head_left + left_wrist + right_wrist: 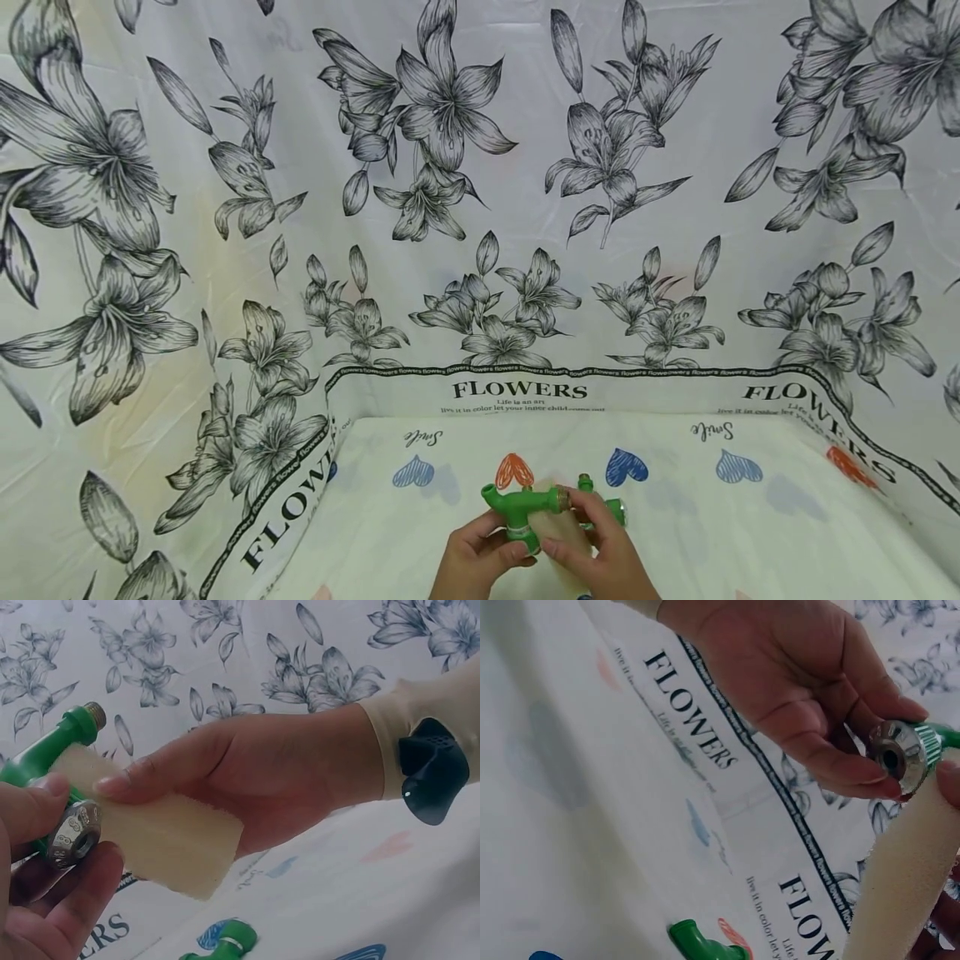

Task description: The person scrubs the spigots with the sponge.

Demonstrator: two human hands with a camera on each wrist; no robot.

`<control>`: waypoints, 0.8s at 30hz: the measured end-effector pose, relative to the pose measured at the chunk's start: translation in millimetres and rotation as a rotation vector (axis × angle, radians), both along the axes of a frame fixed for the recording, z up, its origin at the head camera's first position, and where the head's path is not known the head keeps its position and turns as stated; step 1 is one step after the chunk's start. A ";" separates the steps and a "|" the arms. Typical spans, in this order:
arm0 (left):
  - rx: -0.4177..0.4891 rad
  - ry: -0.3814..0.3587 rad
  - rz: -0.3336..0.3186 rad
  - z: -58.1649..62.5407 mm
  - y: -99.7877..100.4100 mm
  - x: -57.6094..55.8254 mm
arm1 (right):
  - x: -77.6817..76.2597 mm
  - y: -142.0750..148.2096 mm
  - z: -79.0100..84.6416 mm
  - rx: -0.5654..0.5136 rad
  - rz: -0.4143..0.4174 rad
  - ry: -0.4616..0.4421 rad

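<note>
A green tap with a curved spout and brass threaded end is raised over the table in front of me. My left hand grips it low, thumb and fingers around the silver collar at its base. In my right hand is a flat beige sponge, pinched with the thumb on its face. The sponge lies against the tap's body, below the threaded end. In the right wrist view the left hand's fingers circle the silver collar, and part of the right hand is cut off at the edge.
A second green tap lies on the table behind my right hand, partly hidden. The white tablecloth carries red and blue hearts. Behind it hangs a flower-printed curtain, with another along the left side.
</note>
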State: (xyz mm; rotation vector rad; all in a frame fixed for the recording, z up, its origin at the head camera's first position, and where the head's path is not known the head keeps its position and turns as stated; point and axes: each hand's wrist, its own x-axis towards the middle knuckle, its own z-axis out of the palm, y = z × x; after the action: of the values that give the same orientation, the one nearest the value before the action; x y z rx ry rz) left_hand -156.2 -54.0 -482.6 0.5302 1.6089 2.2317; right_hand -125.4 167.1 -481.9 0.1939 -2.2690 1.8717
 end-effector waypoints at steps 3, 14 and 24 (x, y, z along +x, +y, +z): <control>0.002 -0.014 -0.012 1.0 2.1 1.2 | -1.6 3.2 0.9 0.003 -0.038 -0.052; 0.006 -0.049 0.090 -3.6 7.3 -0.7 | 1.4 0.0 -3.7 -0.019 0.019 -0.059; -0.051 -0.076 0.221 -3.1 7.5 -5.4 | 11.4 -10.9 2.7 -0.076 0.145 -0.032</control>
State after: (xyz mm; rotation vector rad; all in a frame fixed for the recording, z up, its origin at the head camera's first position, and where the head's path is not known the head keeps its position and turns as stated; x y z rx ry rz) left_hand -161.6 -46.5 -485.7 0.2610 1.7542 2.3277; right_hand -114.0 156.2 -479.2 0.3279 -2.2550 2.0419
